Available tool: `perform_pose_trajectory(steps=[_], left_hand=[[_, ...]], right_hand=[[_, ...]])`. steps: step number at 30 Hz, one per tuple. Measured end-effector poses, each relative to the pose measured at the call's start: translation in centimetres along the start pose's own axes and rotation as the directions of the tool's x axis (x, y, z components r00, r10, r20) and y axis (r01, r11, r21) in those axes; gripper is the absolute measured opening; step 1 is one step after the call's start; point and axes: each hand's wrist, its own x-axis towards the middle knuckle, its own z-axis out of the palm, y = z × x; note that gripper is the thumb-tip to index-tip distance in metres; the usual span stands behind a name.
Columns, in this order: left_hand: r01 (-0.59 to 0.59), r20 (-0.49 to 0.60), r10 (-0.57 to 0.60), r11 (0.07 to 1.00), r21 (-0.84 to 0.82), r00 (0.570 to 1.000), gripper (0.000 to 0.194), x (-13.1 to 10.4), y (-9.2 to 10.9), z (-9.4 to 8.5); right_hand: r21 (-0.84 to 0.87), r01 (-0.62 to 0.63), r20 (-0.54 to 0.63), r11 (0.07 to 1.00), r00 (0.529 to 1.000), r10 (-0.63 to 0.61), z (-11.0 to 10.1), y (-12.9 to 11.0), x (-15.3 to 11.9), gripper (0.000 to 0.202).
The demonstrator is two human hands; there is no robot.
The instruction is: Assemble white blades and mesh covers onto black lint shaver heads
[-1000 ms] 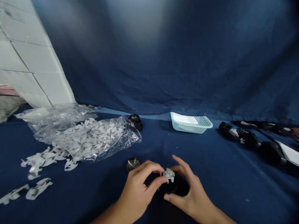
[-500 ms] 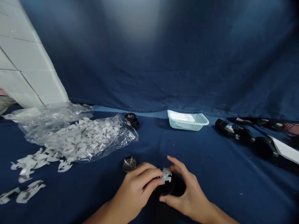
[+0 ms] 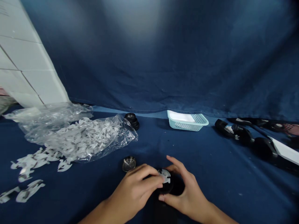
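Observation:
My right hand [image 3: 190,194] curves around a round black part [image 3: 167,188], thumb at the near side and fingers at the far side. On top of that part lies a flat white plastic piece [image 3: 166,176] with a notched outline. The fingers of my left hand [image 3: 137,189] are bent together against the piece's left edge, and its thumb is partly hidden. Just beyond my left knuckles sits a small round black mesh cap [image 3: 129,164]. Something dark below the black part is too dim to make out.
At left, a clear plastic bag [image 3: 93,140] spills white plastic pieces [image 3: 30,189] onto the blue cloth. Stacked black round parts [image 3: 132,120] stand behind it. A light blue basket [image 3: 188,124] is at the back; black parts [image 3: 243,134] and a white tray [image 3: 286,149] lie right.
My left fingers have shifted on the white piece, from pinching its side to lying lower over its left edge. The piece now sits flatter on the black part. My right hand has barely moved.

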Motion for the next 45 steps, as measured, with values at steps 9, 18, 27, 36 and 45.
perform_pose_trajectory(steps=[9, 18, 27, 36, 45], left_hand=[[-0.012, 0.057, 0.004, 0.990, 0.140, 0.998, 0.022, 0.3, 0.4, -0.5], [0.060, 0.165, -0.070, 0.996, 0.069, 0.984, 0.018, 0.8, 1.1, -0.9], [0.015, 0.175, -0.036, 0.993, 0.120, 0.984, 0.036, 0.4, 0.7, -0.5], [-0.107, 0.111, 0.088, 0.977, 0.184, 0.990, 0.025, 0.0, 0.5, -0.3], [-0.082, 0.005, 0.082, 0.973, 0.216, 0.997, 0.014, -0.4, -0.4, -0.1]], right_hand=[[-0.013, 0.011, -0.001, 1.000, 1.000, -0.011, 0.0, -0.1, 0.1, 0.091], [-0.022, 0.018, 0.002, 1.000, 1.000, -0.018, 0.1, -0.2, 0.2, 0.089], [-0.039, 0.063, 0.000, 0.997, 0.998, -0.063, 0.1, 0.3, 0.0, 0.089], [-0.020, 0.036, -0.004, 0.999, 0.999, -0.036, 0.2, 0.8, -0.1, 0.093], [-0.028, 0.035, 0.000, 0.999, 0.999, -0.035, 0.2, 0.4, 0.1, 0.089]])
